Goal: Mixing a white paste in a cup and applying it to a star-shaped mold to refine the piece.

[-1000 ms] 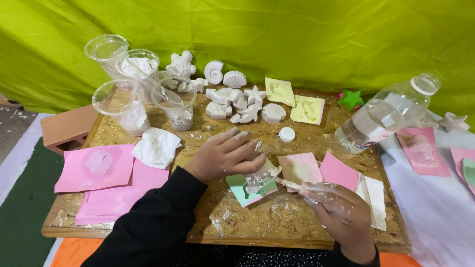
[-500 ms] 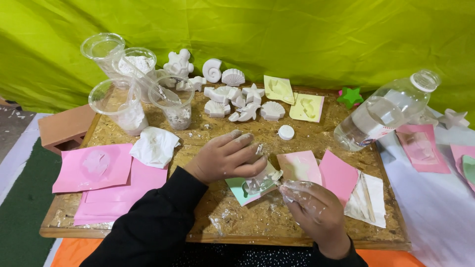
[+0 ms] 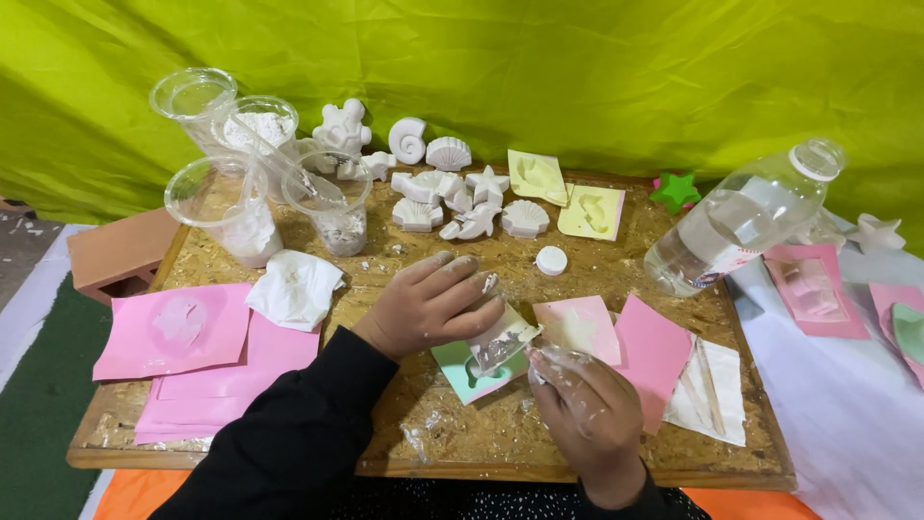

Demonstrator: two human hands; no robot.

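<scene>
The left hand point(image 3: 428, 303) was laid flat, palm down, on the pale green square mould point(image 3: 469, 369), and its fingertips pressed on a clear thin plastic sheet point(image 3: 500, 339) that covered the mould. The grip of this hand was not closed around anything; the fingers were spread and only pushed downward. The right hand point(image 3: 582, 416) was seen just beside it, with its fingers curled on the near corner of the same clear sheet, so its grip was narrow and held the sheet. The mould was placed near the middle of the brown chipboard desk point(image 3: 289, 457), a little toward the front edge.

Close to the right, light pink square sheets point(image 3: 616, 337) were touching the mould area, and a white paper with wooden sticks point(image 3: 707, 390) was lying near the right edge. To the left, a crumpled white tissue point(image 3: 294, 287) and large pink paper sheets point(image 3: 183, 337) were spread to the left edge. Some bare board was left open in front of the hands. At the back edge, white plaster shell figures point(image 3: 452, 197), clear plastic cups point(image 3: 231, 207) and a tilted clear plastic bottle point(image 3: 741, 221) were standing well apart from the hands.
</scene>
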